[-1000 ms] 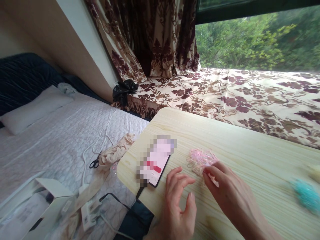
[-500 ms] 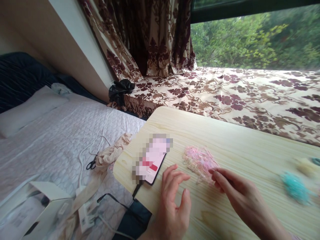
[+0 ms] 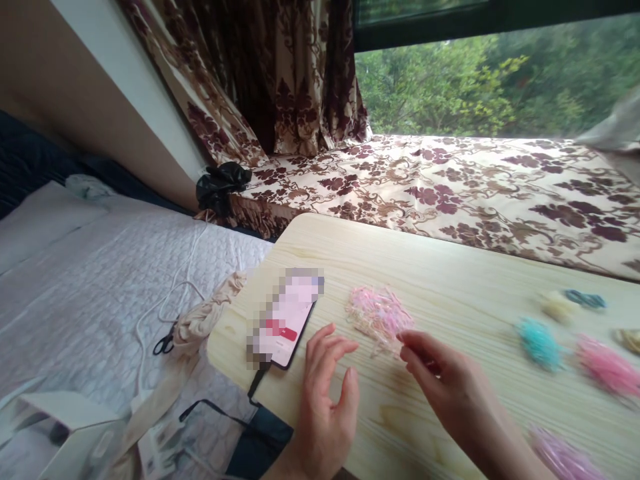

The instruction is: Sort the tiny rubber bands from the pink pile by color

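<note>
Pink, thin rubber bands (image 3: 377,313) lie in a loose heap on the pale wooden table (image 3: 450,267), just beside a phone (image 3: 285,323) near the table's left edge. The right hand (image 3: 440,387) pinches at the near side of the heap with fingertips together, though I cannot tell if a band is caught. The left hand (image 3: 327,400) hovers slack and empty between phone and heap. A careless tug could, I think, drag several tangled bands along or scatter them.
</note>
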`<state>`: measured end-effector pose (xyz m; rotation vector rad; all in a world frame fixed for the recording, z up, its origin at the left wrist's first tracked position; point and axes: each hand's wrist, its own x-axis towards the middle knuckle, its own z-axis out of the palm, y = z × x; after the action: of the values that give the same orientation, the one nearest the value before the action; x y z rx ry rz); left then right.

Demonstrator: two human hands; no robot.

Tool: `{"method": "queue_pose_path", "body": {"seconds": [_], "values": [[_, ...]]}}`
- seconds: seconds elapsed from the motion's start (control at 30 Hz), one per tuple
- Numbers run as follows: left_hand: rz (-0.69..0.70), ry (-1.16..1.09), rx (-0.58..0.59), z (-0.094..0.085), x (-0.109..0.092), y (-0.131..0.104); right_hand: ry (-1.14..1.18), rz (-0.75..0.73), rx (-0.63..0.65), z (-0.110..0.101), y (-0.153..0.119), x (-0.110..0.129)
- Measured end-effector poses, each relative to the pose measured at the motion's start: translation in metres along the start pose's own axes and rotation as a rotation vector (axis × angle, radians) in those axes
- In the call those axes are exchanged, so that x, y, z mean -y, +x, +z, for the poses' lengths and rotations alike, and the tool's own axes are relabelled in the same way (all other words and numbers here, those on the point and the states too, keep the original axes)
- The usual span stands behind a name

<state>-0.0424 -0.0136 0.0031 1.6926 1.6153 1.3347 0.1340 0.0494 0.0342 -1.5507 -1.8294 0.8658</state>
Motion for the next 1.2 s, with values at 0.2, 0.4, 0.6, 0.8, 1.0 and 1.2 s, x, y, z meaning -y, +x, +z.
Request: {"method": "queue_pose_path", "body": {"seconds": [0.2, 0.4, 0.6, 0.8, 1.0, 1.2], "values": [[0.004, 0.015, -0.004, 0.001, 0.001, -0.001, -0.182, -0.176, -0.054, -0.01, -0.017, -0.005], [0.029, 0.032, -0.009, 0.0, 0.0, 0.001, -0.482, -0.311, -0.124, -0.038, -0.039, -0.024], [0.052, 0.038, -0.02, 0.001, -0.001, 0.003, -0.578, -0.29, -0.102, -0.048, -0.051, -0.022], [0.043, 0.035, 0.0, 0.001, 0.001, 0.001, -0.614, -0.148, -0.041, -0.052, -0.056, -0.043], [0.029, 0.034, 0.01, 0.0, 0.005, -0.002, -0.563, -0.091, 0.051, -0.048, -0.046, -0.043], [0.036, 0.057, 0.01, 0.0, 0.006, -0.002, -0.591, -0.233, -0.068, -0.04, -0.051, -0.029]]}}
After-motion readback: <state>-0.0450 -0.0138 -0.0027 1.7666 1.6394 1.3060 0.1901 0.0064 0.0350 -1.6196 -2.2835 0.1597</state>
